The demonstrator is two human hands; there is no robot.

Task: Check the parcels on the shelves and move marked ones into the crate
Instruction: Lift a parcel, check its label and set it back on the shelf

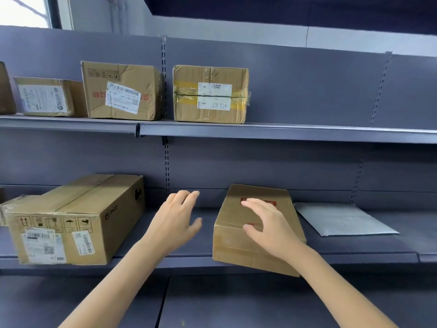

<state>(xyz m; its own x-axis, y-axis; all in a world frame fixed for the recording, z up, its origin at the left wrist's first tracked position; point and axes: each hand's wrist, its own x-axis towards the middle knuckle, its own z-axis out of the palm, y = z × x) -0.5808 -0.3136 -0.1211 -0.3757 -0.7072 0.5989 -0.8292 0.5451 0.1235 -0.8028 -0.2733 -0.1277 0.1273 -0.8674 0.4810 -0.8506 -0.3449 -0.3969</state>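
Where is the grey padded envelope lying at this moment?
In the head view the grey padded envelope lies flat on the lower shelf, at the right, just beside the brown box with red marks that the right hand reaches over.

Two open hands, left hand point(176, 217) and right hand point(267, 226), either side of a brown parcel point(236, 233) on the lower shelf point(354, 254)

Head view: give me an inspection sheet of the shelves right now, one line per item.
Surface: grey metal lower shelf and upper shelf, both holding parcels.
Job's things: flat brown box with red marks on the lower shelf, front corner overhanging the edge; crate not in view.
Clutter: large carton, grey padded mailer, taped box above.
Grippers: left hand open beside the flat brown box; right hand open over its top, contact unclear.
Cables: nothing seen.
Surroundings: window at upper left.
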